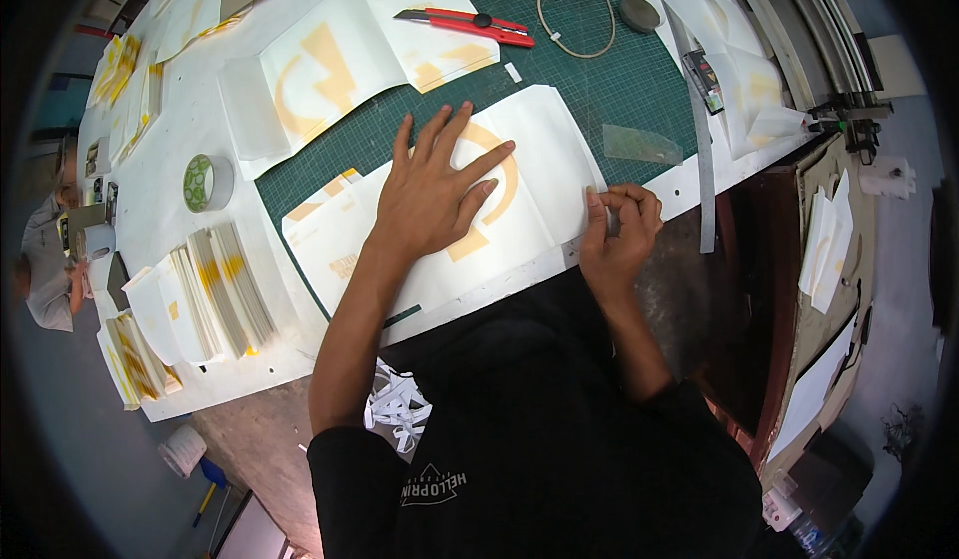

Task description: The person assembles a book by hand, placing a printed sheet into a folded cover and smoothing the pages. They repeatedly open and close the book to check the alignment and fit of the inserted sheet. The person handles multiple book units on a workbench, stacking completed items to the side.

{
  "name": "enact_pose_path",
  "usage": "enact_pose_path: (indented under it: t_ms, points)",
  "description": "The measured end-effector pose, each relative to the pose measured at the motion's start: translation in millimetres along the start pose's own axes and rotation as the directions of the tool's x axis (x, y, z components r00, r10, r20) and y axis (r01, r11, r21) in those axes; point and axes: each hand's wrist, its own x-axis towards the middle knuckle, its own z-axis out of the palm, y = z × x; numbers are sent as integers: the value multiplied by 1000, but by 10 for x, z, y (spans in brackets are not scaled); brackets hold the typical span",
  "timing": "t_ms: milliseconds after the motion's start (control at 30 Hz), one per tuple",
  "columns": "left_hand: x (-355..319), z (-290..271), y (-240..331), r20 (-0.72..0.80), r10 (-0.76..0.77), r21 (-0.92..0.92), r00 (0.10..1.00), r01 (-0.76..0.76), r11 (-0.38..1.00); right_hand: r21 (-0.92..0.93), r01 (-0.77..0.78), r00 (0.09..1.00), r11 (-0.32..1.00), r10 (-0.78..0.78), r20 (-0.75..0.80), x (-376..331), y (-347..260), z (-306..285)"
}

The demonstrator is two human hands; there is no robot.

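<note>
A white printed paper sheet (544, 184) with pale orange shapes and a crease near its right side lies across the front of the green cutting mat (649, 109). My left hand (430, 189) rests flat on it, fingers spread. At the sheet's right edge, my right hand (619, 234) is closed, thumb and curled fingers pinching the paper. Beyond them, a red utility knife (479, 27) lies with its blade out on another folded printed sheet (340, 59). A translucent plastic strip (642, 145) sits on the mat, right of the sheet.
A roll of tape (208, 182) and stacks of folded prints (222, 289) stand at left. A metal ruler (705, 159) overhangs the table's front edge at right. A cable (579, 53) loops at the back. White paper scraps (398, 407) lie below the table. Another person (50, 264) is far left.
</note>
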Motion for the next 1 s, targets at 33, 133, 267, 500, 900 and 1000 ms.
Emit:
enact_pose_path:
  t_ms: [33,133,267,500,900,1000]
  points:
    - [-2,-1,0,0,0,5,1000,0,1000,34,-38,999,999,37,29,7,25,3]
    - [4,18,-16,-19,18,23,1000,-17,1000,49,-39,996,998,35,83,1,32,-21]
    - [22,9,-11,-18,25,21,1000,-25,999,-160,126,992,979,-121,39,0,-13,-71]
    - [16,-15,-13,-24,11,-21,1000,-12,1000,-33,221,965,975,-214,153,-90,-128,-158]
    - [4,-27,-83,-285,-83,-328,955,-15,945,271,287,827,919,-380,415,-302,-403,-87]
    - [10,3,-93,-258,-28,-223,966,-32,974,271,238,867,933,-329,374,-187,-332,-143]
